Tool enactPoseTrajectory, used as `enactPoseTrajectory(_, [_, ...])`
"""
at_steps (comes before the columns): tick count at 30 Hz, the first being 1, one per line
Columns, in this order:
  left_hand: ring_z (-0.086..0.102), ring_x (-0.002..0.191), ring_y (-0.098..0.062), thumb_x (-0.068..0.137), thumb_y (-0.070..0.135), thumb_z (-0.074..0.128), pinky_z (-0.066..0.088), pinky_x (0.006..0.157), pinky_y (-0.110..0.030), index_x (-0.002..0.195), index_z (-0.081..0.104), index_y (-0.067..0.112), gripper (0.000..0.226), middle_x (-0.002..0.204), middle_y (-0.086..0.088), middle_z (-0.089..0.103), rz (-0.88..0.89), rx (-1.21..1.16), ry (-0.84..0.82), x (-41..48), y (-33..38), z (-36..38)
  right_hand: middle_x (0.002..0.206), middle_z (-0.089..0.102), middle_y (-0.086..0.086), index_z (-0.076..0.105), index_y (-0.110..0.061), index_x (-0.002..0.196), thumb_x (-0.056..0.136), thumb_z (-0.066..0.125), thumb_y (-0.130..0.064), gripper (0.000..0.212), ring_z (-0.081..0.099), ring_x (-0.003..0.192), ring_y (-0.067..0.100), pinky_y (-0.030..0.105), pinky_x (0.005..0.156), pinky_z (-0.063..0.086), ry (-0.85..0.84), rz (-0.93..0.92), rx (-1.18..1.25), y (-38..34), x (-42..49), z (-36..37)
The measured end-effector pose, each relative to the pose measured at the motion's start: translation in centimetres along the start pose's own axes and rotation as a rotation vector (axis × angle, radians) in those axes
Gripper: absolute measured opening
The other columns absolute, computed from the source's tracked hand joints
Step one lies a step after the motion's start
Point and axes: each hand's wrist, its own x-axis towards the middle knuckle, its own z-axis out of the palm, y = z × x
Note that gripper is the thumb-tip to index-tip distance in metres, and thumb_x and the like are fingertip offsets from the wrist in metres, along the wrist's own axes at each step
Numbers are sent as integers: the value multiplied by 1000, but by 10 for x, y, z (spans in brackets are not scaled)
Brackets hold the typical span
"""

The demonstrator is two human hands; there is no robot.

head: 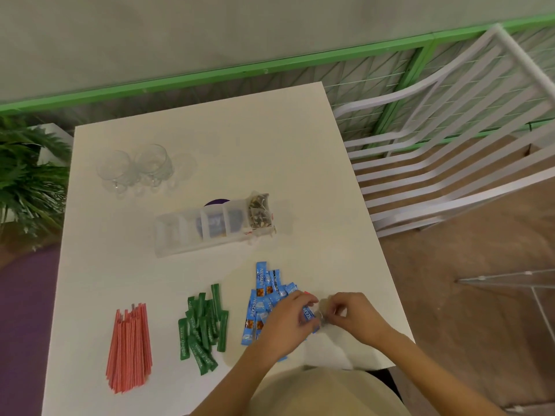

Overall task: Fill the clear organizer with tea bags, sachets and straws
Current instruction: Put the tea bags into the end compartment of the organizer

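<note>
**Beige lap (315, 391), two hands, one blue sachet (309, 314)**

Just beyond our lap, at the near edge of the table (270, 145), our left hand (285, 321) curls round the blue sachet, held over the heap of blue sachets (262, 298). Our right hand (359, 315) sits close alongside. Its fingertips bunch at the sachet's end or at a pale scrap there; we cannot tell which, nor whether it truly grips.

We judge these sticks light, thin, a little slick and easily bent. A pinch across the middle of a small squared-up bundle should serve better than a hold at the ends. Left of the heap lie the green sachets (204, 325), loosely crossed, and further left the red straws (129, 346), fanned out. Those look stiffer but easy to crush and apt to roll, so they are best gathered round the middle.

Beyond, well apart from our hands, stands the clear organizer (168, 235). Its right-end compartment holds tea bags (259, 211), soft pouches with small tags showing at the wall. The other compartments seem unfilled, and something purple (216, 202) shows behind them. Farther back stand clear glasses (135, 166).
</note>
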Motion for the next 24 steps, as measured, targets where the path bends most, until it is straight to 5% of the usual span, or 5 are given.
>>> enactPoseTrajectory(7, [67, 68, -19, 86, 16, 70, 55, 52, -29, 100, 69, 19, 14, 76, 8, 68, -170, -461, 143, 4, 16, -14, 69, 71, 6, 71, -6, 77, 79, 70, 4, 11, 66, 63, 14, 20, 63, 51, 82, -10, 514, -41, 15, -15])
enactPoseTrajectory(11, [70, 65, -25, 89, 10, 67, 58, 54, -37, 92, 71, 17, 8, 77, -3, 71, -136, -510, 274, 10, 23, -50, 76, 73, 14, 69, -1, 88, 85, 69, -5, 5, 66, 65, 17, 18, 57, 47, 94, 10, 592, -53, 34, -19])
enactPoseTrajectory(15, [70, 64, -16, 89, 10, 67, 60, 57, -32, 96, 71, 14, 9, 80, 3, 73, -118, -464, 398, 23, 25, -97, 81, 75, 7, 71, -7, 89, 91, 63, -13, 10, 67, 69, 13, 20, 61, 47, 134, 73, 565, -50, 52, -19])
enactPoseTrajectory(19, [68, 58, -14, 90, 6, 65, 59, 52, -29, 99, 67, 5, 10, 82, -10, 70, -110, -506, 569, 51, 24, -141, 84, 73, -4, 72, -16, 89, 88, 65, -19, 8, 66, 80, 7, 12, 68, 45, 183, 108, 283, -28, 65, -14])
enactPoseTrajectory(24, [68, 57, -33, 88, 6, 67, 59, 54, -39, 81, 64, 14, 11, 71, -6, 66, -134, -426, 672, 96, 17, -171, 90, 72, -1, 72, -14, 93, 88, 65, -15, 9, 66, 87, 14, 15, 73, 47, 183, 143, 213, -11, 74, -7])
